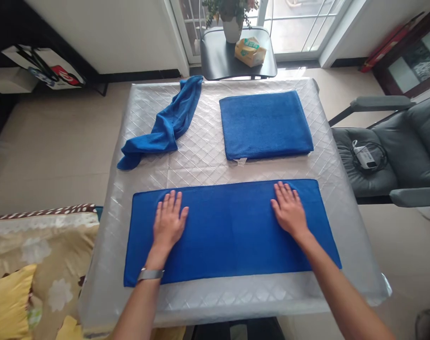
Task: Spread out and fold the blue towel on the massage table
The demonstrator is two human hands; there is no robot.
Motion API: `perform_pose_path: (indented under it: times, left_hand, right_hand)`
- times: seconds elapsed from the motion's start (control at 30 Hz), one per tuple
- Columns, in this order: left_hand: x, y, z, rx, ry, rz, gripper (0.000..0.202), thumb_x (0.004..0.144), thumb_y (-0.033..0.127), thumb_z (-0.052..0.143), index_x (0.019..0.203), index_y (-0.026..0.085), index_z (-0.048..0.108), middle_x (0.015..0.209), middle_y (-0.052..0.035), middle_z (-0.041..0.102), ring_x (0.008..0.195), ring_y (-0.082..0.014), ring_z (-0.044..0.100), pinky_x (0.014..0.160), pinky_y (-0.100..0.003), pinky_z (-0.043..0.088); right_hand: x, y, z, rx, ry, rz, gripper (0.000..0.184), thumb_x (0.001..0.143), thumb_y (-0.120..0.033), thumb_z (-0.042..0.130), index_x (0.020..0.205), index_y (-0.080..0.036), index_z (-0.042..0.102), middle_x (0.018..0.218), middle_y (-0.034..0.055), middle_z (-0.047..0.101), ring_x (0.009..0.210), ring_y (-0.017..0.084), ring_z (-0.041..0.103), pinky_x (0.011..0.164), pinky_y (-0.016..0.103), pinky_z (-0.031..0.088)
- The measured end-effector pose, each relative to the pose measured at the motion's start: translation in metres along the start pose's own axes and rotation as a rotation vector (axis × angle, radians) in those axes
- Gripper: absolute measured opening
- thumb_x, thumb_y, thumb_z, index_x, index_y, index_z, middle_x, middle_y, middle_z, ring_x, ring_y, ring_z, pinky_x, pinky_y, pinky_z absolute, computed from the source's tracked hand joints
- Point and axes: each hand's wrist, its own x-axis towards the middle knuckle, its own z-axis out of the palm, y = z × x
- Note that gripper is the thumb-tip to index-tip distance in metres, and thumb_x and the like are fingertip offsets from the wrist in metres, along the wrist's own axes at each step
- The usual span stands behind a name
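A long blue towel (232, 231) lies flat as a wide strip along the near side of the table. My left hand (169, 219) rests palm down on its left part, fingers stretched out. On the right part my right hand (289, 208) also lies flat, fingers pointing away from me. Behind the strip, at the far right of the table, is a folded blue towel (266, 125) with a small white tag at its near edge. A crumpled blue towel (165, 127) stretches diagonally across the far left.
A silvery quilted cover (197, 167) drapes the table. Beyond it stands a small dark table (218, 59) with a potted plant (232, 28) and a yellow tissue pack (250, 51). A grey armchair (399, 137) is at the right, a patterned bed or sofa (55, 255) at the left.
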Motion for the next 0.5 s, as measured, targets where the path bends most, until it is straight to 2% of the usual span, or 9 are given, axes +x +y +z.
perform_pose_path:
  times: [0.07,0.13,0.23,0.37,0.43,0.5]
  left_hand:
    - [-0.009,-0.042,-0.007,0.009,0.015,-0.077,0.065,0.105,0.049,0.028,0.162,0.019,0.024,0.170,-0.0127,0.023,0.157,-0.0300,0.018,0.127,-0.057,0.017]
    - [-0.016,-0.072,-0.012,0.007,0.027,-0.131,0.066,0.104,0.049,0.028,0.163,0.018,0.022,0.170,-0.0136,0.019,0.157,-0.0310,0.017,0.127,-0.057,0.017]
    - [-0.021,-0.093,-0.013,0.007,0.010,-0.153,0.067,0.104,0.049,0.028,0.163,0.016,0.021,0.171,-0.0149,0.016,0.157,-0.0316,0.015,0.127,-0.057,0.017]
    - [-0.020,-0.090,-0.016,0.021,0.005,-0.138,0.067,0.104,0.049,0.028,0.162,0.015,0.023,0.171,-0.0159,0.016,0.157,-0.0321,0.016,0.126,-0.057,0.017]
    - [-0.020,-0.079,-0.020,0.019,0.057,-0.130,0.066,0.104,0.049,0.029,0.161,0.015,0.029,0.170,-0.0162,0.020,0.156,-0.0328,0.020,0.126,-0.058,0.017]
    - [-0.018,-0.057,-0.024,-0.015,0.176,-0.136,0.062,0.105,0.047,0.032,0.157,0.015,0.037,0.167,-0.0176,0.029,0.154,-0.0328,0.026,0.125,-0.059,0.021]
  right_hand:
    - [-0.003,0.044,-0.005,-0.050,0.015,0.069,0.064,0.105,-0.036,0.034,0.164,-0.018,0.020,0.166,0.0105,0.033,0.154,0.028,0.026,0.125,0.053,0.023]
    - [-0.005,0.079,-0.009,-0.083,0.011,0.136,0.065,0.104,-0.036,0.034,0.165,-0.018,0.018,0.167,0.0101,0.030,0.154,0.029,0.027,0.124,0.053,0.025]
    - [-0.005,0.108,-0.012,-0.111,-0.015,0.184,0.068,0.103,-0.038,0.034,0.165,-0.019,0.015,0.169,0.0095,0.025,0.154,0.029,0.026,0.124,0.054,0.027]
    - [-0.003,0.109,-0.020,-0.123,-0.021,0.177,0.066,0.104,-0.039,0.032,0.164,-0.016,0.019,0.168,0.0122,0.028,0.153,0.031,0.028,0.123,0.056,0.027]
    - [-0.003,0.095,-0.025,-0.135,0.021,0.181,0.064,0.104,-0.038,0.032,0.163,-0.014,0.024,0.166,0.0144,0.032,0.153,0.033,0.028,0.123,0.059,0.026]
    - [-0.003,0.067,-0.029,-0.118,0.107,0.167,0.062,0.104,-0.034,0.032,0.162,-0.013,0.029,0.164,0.0159,0.035,0.153,0.033,0.029,0.122,0.060,0.026]
